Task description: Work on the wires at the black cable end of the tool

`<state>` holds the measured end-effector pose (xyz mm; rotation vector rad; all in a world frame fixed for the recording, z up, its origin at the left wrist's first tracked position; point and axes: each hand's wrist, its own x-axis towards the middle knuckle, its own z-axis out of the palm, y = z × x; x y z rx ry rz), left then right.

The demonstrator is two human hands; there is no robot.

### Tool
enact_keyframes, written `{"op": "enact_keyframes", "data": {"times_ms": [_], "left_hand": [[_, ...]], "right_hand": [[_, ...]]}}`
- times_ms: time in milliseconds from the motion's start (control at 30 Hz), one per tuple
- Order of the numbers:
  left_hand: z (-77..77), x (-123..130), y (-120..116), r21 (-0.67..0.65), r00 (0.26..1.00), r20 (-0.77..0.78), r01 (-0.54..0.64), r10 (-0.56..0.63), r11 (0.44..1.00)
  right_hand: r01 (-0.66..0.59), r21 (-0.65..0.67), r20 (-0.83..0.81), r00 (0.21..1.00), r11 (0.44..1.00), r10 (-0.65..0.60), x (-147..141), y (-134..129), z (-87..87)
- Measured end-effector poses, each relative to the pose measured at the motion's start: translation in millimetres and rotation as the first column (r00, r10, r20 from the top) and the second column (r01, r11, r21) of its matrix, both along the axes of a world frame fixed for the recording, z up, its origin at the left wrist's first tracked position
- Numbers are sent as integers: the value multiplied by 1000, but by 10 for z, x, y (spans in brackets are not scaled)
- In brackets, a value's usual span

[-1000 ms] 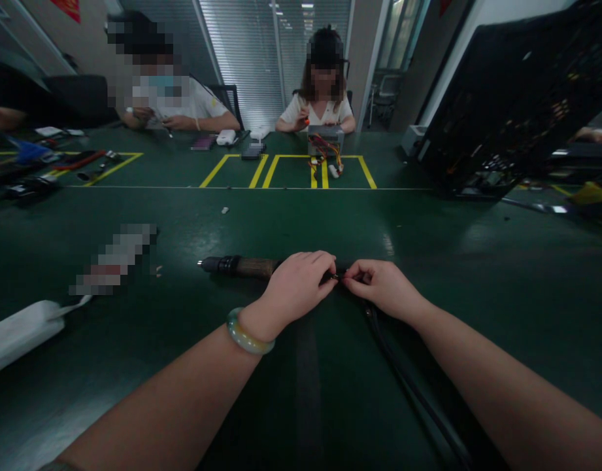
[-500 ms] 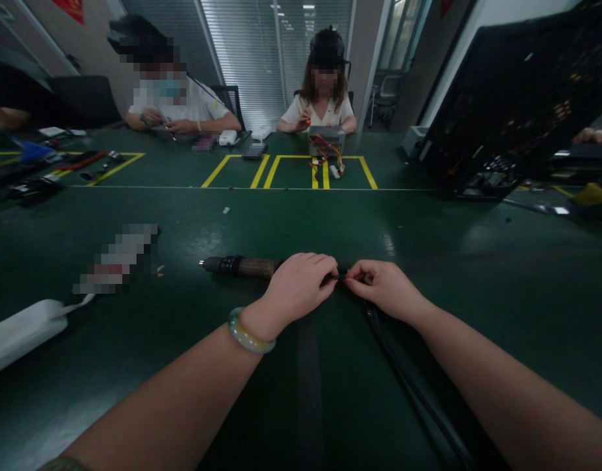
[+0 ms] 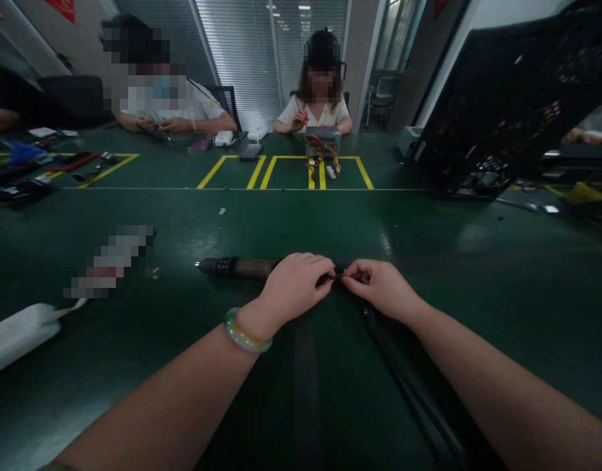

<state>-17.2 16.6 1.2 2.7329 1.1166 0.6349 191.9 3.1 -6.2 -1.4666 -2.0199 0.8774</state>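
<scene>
My left hand [image 3: 299, 281], with a bead-like jade bangle at the wrist, is closed over the rear part of a dark rod-shaped hand tool [image 3: 251, 268]. That tool lies on the table, its small metal tip pointing left and its body brownish. My right hand [image 3: 374, 282] is closed in a pinch just beside the left fingertips. Between the two sets of fingertips is something thin and dark, too small to make out. From beneath my right hand a black cable [image 3: 408, 376] runs down to the lower right.
A white power strip [image 3: 23, 333] and a blurred-out item [image 3: 112, 261] lie at left. Across the green table [image 3: 281, 216] two people work, one by a grey box with coloured wires [image 3: 323, 140]. A large black computer case [image 3: 491, 98] stands tilted at right.
The whole view has shifted slightly, so things sit a little further left. Both hands keep the same closed pose, fingertips close together.
</scene>
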Motion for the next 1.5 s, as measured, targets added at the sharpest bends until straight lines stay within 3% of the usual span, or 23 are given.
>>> {"op": "enact_keyframes", "data": {"times_ms": [1500], "left_hand": [[1,20,-16,21,998,-38,-43,43,999]], "right_hand": [[-37,13,4,999,999,37,-27,1,14]]}}
